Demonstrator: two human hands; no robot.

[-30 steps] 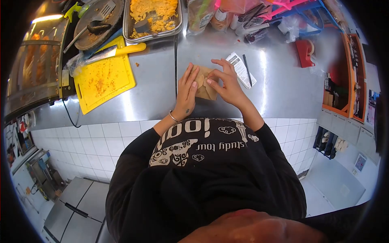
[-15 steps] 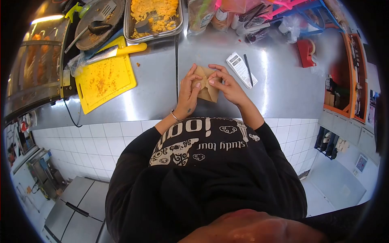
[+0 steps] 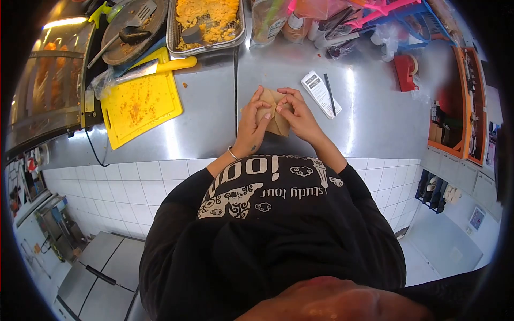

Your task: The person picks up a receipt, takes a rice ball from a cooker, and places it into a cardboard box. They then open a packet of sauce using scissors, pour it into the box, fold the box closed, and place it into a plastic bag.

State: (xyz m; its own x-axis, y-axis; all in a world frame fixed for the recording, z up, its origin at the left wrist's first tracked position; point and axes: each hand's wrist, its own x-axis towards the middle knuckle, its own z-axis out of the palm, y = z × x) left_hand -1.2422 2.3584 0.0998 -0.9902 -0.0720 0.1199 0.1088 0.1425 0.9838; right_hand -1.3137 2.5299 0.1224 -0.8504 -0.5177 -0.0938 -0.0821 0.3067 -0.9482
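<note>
A brown paper packet (image 3: 279, 126) with folded flaps lies on the steel counter near its front edge. My left hand (image 3: 252, 122) is curled round its left side, thumb on the flaps. From the right, my right hand (image 3: 298, 115) presses the flaps at the middle, thumb and fingers drawn together on the paper. Just right of the hands are a white printed pad (image 3: 317, 92) and a black pen (image 3: 328, 92).
On the left, a yellow cutting board (image 3: 142, 109) carries a yellow-handled knife (image 3: 176, 65). Behind are a tray of yellow crumbly food (image 3: 243, 32) and a round board with utensils (image 3: 115, 53). A red tape dispenser (image 3: 403, 74) stands at right.
The fingers of both hands have shifted slightly on the packet, and its flaps now meet closer together at the middle.
</note>
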